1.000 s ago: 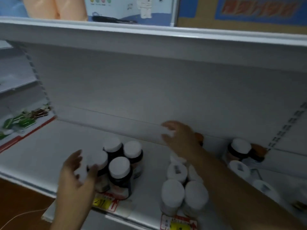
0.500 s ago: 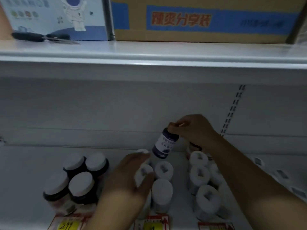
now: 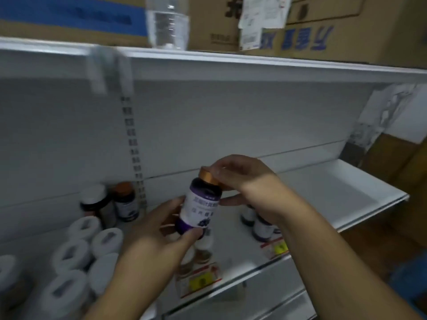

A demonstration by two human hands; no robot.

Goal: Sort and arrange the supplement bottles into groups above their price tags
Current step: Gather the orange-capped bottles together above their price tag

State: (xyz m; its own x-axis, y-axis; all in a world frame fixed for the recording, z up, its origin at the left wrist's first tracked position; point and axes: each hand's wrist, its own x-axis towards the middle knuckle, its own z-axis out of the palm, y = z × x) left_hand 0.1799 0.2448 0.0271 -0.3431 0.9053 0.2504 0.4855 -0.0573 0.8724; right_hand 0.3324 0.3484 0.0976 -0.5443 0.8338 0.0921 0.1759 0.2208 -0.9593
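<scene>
Both hands hold one purple-labelled bottle [image 3: 199, 207]: left hand [image 3: 159, 236] fingers clasp its rounded base, right hand [image 3: 242, 179] fingers pinch its orange cap.

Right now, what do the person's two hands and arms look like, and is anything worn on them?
The left hand and right hand are bare: no gloves, and no rings or watch visible. Both forearms are uncovered as far as the frame shows; no sleeve appears. Fingernails are short and unpainted.

Blurred Chinese print on the purple-labelled bottle [image 3: 199, 209] and cardboard boxes [image 3: 298, 38]; none legible.
</scene>
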